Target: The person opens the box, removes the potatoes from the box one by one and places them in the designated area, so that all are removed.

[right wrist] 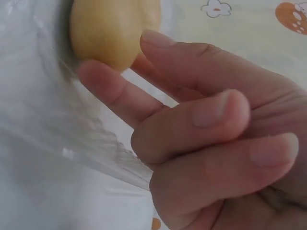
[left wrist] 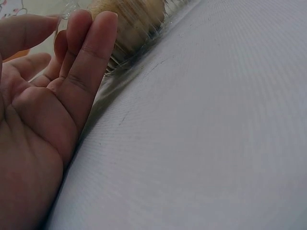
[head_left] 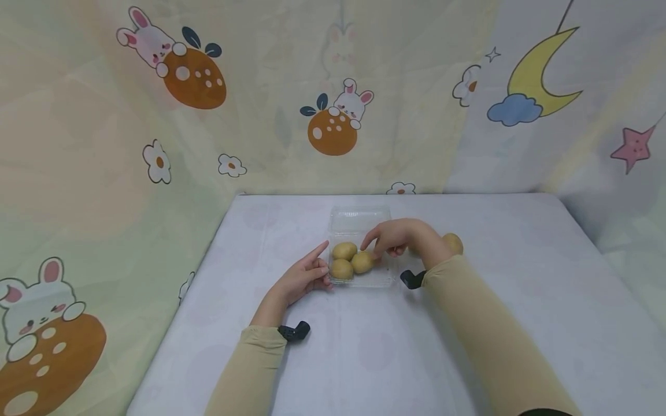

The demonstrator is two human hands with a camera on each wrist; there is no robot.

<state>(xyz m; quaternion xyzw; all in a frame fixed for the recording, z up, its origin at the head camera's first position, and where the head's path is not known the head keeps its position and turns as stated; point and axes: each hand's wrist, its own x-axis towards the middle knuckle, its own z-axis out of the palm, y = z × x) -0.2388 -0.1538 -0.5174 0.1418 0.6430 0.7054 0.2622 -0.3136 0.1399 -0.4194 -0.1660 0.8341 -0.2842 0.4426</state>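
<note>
A clear plastic clamshell box (head_left: 385,280) stands on the table with its lid (head_left: 360,219) tipped back. Three yellow potatoes lie in its left part: a back one (head_left: 344,251), a front one (head_left: 341,270) and a right one (head_left: 362,263). My right hand (head_left: 398,236) pinches the right potato (right wrist: 108,33) with its fingertips, the other fingers folded in. At the box's left wall is my left hand (head_left: 304,277), index finger straight and the rest loosely bent. Its fingertips (left wrist: 103,28) reach the clear wall, behind which a potato (left wrist: 136,19) shows.
Another potato (head_left: 454,243) lies on the table right of the box, partly hidden by my right wrist. A white cloth covers the table (head_left: 374,352). A printed curtain (head_left: 270,104) hangs behind its back edge.
</note>
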